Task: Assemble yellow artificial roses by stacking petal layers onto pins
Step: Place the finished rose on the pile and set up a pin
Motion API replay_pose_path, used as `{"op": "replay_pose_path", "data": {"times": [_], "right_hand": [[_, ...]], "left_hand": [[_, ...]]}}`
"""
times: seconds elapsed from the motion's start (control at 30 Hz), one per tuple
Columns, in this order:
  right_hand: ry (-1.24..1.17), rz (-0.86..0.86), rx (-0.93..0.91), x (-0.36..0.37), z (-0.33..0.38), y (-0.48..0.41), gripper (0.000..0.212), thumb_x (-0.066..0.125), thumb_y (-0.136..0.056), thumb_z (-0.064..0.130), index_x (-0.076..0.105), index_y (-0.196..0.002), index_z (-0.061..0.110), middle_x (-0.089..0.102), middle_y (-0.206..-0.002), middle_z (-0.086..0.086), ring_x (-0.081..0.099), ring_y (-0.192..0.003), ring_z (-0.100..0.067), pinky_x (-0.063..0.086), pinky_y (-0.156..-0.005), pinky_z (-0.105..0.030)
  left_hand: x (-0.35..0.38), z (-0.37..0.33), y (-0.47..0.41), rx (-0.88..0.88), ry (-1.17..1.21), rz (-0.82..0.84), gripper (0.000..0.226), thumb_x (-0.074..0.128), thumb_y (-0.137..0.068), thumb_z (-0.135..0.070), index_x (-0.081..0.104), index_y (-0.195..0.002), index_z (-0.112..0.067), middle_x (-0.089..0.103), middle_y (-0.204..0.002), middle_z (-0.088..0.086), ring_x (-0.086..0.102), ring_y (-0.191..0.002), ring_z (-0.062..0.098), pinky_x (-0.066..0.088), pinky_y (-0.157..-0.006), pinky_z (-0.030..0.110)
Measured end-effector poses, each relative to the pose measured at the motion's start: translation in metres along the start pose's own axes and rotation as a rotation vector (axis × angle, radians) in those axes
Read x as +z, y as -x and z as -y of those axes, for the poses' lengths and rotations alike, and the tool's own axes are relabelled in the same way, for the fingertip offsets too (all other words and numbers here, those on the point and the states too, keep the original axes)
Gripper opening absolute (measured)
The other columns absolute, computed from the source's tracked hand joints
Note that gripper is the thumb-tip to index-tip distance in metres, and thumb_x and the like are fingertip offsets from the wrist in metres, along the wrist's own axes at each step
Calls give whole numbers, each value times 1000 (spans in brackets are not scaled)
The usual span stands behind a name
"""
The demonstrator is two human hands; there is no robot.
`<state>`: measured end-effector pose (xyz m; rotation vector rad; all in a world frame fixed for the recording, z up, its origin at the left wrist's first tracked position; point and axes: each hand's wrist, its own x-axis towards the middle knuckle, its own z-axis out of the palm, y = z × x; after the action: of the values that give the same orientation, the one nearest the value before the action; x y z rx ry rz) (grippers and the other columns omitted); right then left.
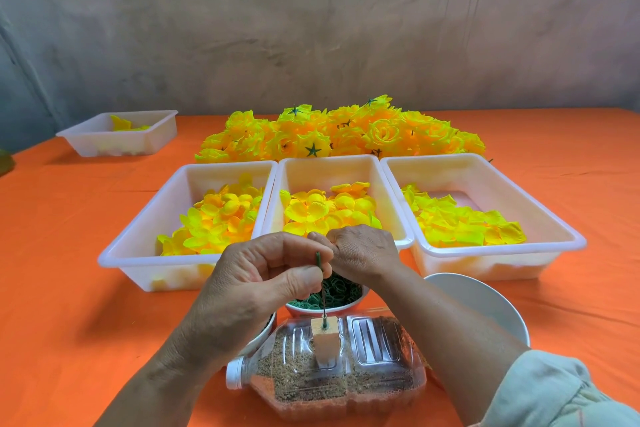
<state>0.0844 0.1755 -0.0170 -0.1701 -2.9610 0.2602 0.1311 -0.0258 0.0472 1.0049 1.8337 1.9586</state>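
Roses [346, 135] are piled farthest behind the bottle [332, 367], with three petal trays [327, 160] between them. The left hand [256, 284] pinches the pin [318, 261], which stands upright in the bottle's upper side. The right hand [362, 253], fingers curled, meets the left at the pin's top; whether it grips anything cannot be told.

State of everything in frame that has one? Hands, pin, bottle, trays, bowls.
bottle: on its side, capped, part-filled with grains.
green pin: near upright, planted on the bottle, bare.
left hand: pinches the green pin.
right hand: fingers curled at pin top; grip hidden.
left tray: part-filled with petals.
middle tray: part-filled.
right tray: part-filled.
far tray: few petals.
ring bowl: holds green rings.
rose pile: heaped behind the trays.
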Motion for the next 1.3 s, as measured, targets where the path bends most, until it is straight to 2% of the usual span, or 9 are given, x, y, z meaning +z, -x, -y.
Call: {"op": "replay_pose_path", "data": {"times": [0.13, 0.27, 0.43, 0.6, 0.8, 0.97, 1.07, 1.17, 1.3], "right_hand": [[-2, 12, 10, -2, 0, 1, 64, 19, -94, 66, 64, -85, 22, 55, -78, -3, 46, -78, -27, 28, -65, -35], [0, 9, 2, -3, 0, 1, 64, 19, -94, 66, 65, -87, 22, 64, -87, -7, 45, -78, -26, 28, -65, -35], [-3, 5, 5, -3, 1, 1, 64, 19, -94, 66, 63, -83, 22, 56, -79, -3, 46, -78, -26, 28, -65, -35], [1, 8, 12, -2, 1, 1, 63, 19, -94, 66, 62, -82, 22, 56, -79, -3, 48, -78, -27, 28, -64, -34], [15, 7, 9, -3, 1, 1, 64, 18, -94, 65, 64, -86, 21, 60, -83, -6, 48, -79, -28, 28, -64, -35], [18, 14, -14, -5, 0, 3, 57, 22, -96, 59, 65, -91, 21, 66, -93, -6, 47, -80, -26, 27, -64, -32], [19, 16, -18, -5, 1, 3, 55, 23, -96, 57, 64, -92, 21, 64, -90, -6, 51, -83, -27, 26, -64, -32], [6, 10, -5, -5, 3, 2, 62, 20, -96, 63, 64, -88, 21, 58, -82, -5, 47, -79, -27, 27, -64, -34], [8, -2, 4, -2, 0, 2, 62, 20, -95, 64, 64, -86, 21, 66, -89, -7, 46, -78, -26, 27, -64, -34]], "left_hand": [[2, -5, 2, 25, -34, -2, 23, 68, -72, -4, 79, -85, -20, 75, -81, 4, 70, -79, 9, 52, -72, 15], [4, -8, 3, 42, -102, -12, 23, 69, -72, -6, 78, -86, -22, 75, -83, 4, 71, -81, 10, 52, -73, 14], [1, -5, 1, -77, 53, -18, 21, 67, -71, -8, 79, -86, -16, 74, -79, 7, 66, -69, 9, 51, -65, 16], [3, -3, 1, -163, 162, -9, 21, 66, -70, -8, 80, -84, -17, 74, -80, 8, 67, -71, 9, 53, -65, 18], [5, -7, 3, -60, 42, -17, 21, 67, -71, -6, 79, -86, -16, 75, -81, 7, 70, -77, 10, 52, -70, 15], [6, -10, 2, 13, -219, -24, 20, 73, -72, -20, 78, -89, -30, 76, -88, 0, 72, -85, 15, 53, -77, 17], [8, -9, 2, -21, -159, -7, 23, 71, -73, -16, 78, -91, -28, 76, -87, 1, 72, -86, 12, 52, -76, 16], [6, -9, 3, -23, -116, -12, 22, 71, -72, -14, 78, -90, -25, 76, -85, 3, 72, -84, 10, 52, -74, 14], [9, -7, 4, 3, -37, -30, 23, 69, -71, -7, 78, -89, -18, 75, -83, 6, 71, -80, 12, 52, -73, 15]]}}
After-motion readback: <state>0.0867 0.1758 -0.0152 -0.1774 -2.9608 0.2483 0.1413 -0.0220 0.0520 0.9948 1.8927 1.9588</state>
